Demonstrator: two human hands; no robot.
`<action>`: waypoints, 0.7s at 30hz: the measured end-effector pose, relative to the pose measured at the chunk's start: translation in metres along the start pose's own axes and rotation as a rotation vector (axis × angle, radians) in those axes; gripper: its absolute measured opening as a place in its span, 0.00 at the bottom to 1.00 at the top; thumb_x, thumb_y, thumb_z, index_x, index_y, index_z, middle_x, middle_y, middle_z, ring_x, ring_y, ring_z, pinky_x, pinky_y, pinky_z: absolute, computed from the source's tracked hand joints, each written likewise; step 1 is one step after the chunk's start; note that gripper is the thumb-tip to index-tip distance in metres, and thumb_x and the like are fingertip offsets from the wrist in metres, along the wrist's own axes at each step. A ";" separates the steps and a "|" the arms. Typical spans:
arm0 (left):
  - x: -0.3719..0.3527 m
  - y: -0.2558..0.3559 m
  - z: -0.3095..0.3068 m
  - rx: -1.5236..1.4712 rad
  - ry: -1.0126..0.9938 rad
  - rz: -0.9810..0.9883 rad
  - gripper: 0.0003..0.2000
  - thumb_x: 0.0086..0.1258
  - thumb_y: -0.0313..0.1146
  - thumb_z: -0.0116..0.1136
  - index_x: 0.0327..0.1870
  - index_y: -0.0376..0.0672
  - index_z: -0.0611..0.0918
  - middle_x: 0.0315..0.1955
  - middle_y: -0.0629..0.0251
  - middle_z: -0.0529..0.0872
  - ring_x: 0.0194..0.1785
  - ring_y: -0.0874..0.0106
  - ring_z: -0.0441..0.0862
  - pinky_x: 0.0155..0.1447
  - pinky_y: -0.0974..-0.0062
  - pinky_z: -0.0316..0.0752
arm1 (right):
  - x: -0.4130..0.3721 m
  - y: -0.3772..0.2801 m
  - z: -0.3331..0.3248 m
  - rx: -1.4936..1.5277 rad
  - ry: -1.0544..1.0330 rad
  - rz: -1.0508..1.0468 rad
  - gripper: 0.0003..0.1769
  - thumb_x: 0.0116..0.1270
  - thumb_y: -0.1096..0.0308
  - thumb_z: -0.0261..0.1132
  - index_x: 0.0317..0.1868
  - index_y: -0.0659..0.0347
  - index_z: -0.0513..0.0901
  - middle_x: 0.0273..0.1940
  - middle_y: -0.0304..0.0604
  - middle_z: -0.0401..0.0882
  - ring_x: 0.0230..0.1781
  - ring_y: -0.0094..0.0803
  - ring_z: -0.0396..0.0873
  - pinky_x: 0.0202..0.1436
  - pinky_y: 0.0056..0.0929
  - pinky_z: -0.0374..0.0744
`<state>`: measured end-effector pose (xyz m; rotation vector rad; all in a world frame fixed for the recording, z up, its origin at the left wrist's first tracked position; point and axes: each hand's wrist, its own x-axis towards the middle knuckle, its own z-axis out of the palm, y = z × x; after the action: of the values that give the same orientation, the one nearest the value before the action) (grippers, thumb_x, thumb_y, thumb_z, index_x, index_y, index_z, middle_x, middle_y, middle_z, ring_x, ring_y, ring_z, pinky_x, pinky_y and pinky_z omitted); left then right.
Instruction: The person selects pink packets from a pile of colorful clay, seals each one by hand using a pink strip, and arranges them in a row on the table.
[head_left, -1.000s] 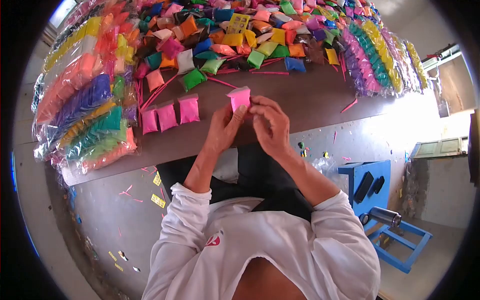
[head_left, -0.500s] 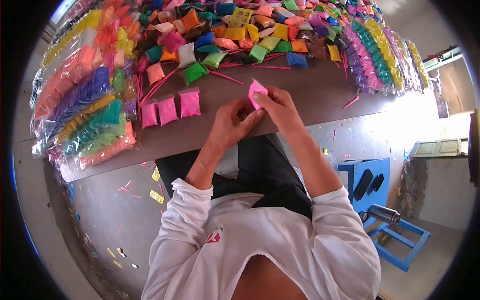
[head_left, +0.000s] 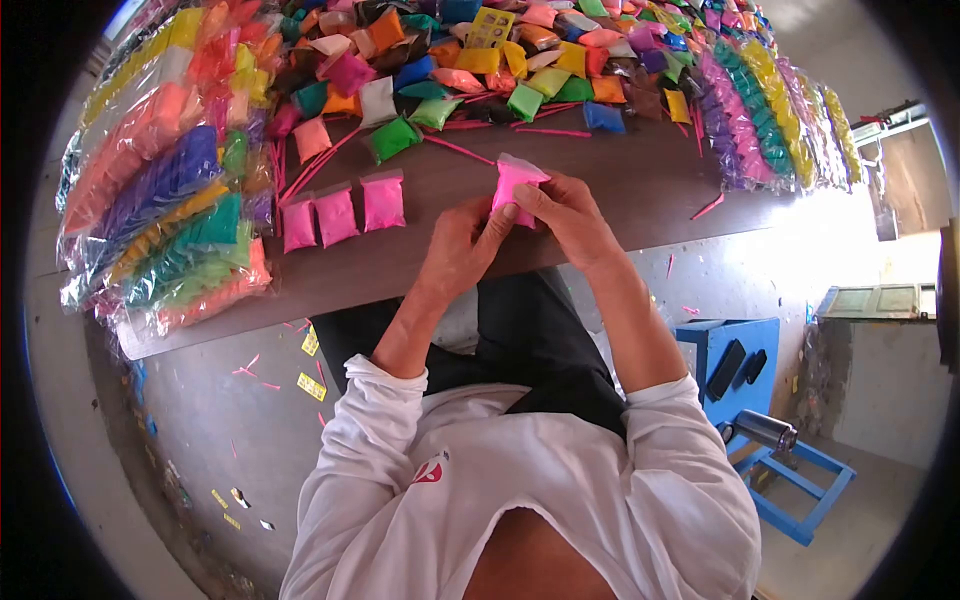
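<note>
Between both hands, above the table's front part, I hold a small pink packet [head_left: 516,178] in clear film, its sealed top edge pointing away from me. My left hand [head_left: 466,238] grips its lower left side, thumb on the front. My right hand [head_left: 568,218] pinches its right side, thumb also pressed on the front. The fingers behind the packet are hidden. To the left, three similar pink packets lie in a row: a left one [head_left: 298,224], a middle one [head_left: 336,215] and a right one [head_left: 383,200].
A heap of coloured packets [head_left: 455,80] covers the back of the brown table [head_left: 620,190]. Long bags of packets stack at the left [head_left: 170,200] and right [head_left: 750,120]. Pink sticks [head_left: 455,150] lie before the heap. A blue stool [head_left: 745,350] stands at the right.
The packet in my hands has turned from edge-on to show its broad front, with the top edge now spread flat. My left hand has come onto its lower side.
</note>
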<state>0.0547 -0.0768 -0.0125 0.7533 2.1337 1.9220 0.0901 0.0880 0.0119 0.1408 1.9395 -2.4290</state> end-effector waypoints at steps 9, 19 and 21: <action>0.000 -0.002 -0.005 0.100 -0.038 -0.065 0.17 0.72 0.41 0.58 0.31 0.33 0.80 0.20 0.54 0.74 0.23 0.69 0.69 0.29 0.68 0.66 | 0.011 -0.010 -0.011 -0.128 0.137 0.031 0.16 0.66 0.62 0.68 0.49 0.63 0.82 0.34 0.31 0.80 0.31 0.15 0.74 0.31 0.16 0.72; -0.002 -0.004 -0.001 0.211 -0.071 0.071 0.12 0.66 0.36 0.62 0.29 0.35 0.80 0.19 0.51 0.77 0.23 0.57 0.75 0.29 0.63 0.68 | 0.084 -0.012 0.031 -0.764 -0.259 -0.063 0.19 0.61 0.61 0.69 0.45 0.68 0.82 0.30 0.42 0.80 0.28 0.25 0.78 0.30 0.25 0.74; -0.003 0.001 -0.002 0.202 -0.076 0.033 0.10 0.65 0.34 0.62 0.28 0.35 0.80 0.21 0.50 0.78 0.25 0.55 0.76 0.29 0.63 0.69 | 0.093 -0.004 0.040 -0.818 -0.342 -0.081 0.18 0.59 0.63 0.69 0.43 0.69 0.82 0.34 0.54 0.83 0.33 0.37 0.83 0.38 0.35 0.78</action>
<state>0.0568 -0.0800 -0.0115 0.8879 2.3050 1.6808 -0.0050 0.0528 0.0159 -0.3505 2.5671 -1.3747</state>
